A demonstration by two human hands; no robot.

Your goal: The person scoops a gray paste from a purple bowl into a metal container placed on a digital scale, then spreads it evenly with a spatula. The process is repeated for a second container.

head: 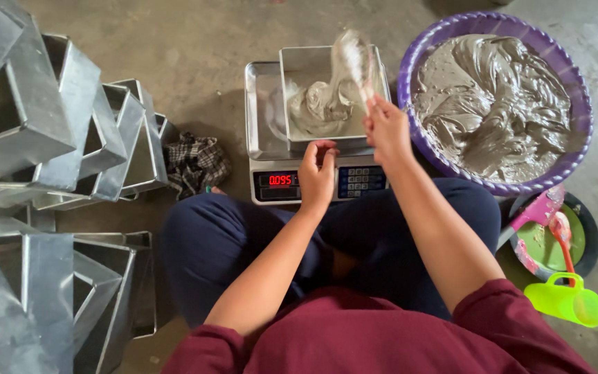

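Note:
A square metal pan (313,66) stands on a digital scale (266,104) in front of my crossed legs, with grey-brown batter (320,107) in it. My right hand (385,128) holds a clear scoop (354,59) tilted over the pan, batter running off it. My left hand (318,173) rests at the pan's near edge by the scale's display, fingers bent and holding nothing. A big purple basin (423,52) full of the same batter sits to the right.
Stacks of empty square metal pans (70,131) fill the left side. A checked cloth (196,163) lies beside the scale. At right are a dark bowl (586,235) with a pink spatula (538,208) and a green plastic cup (567,299).

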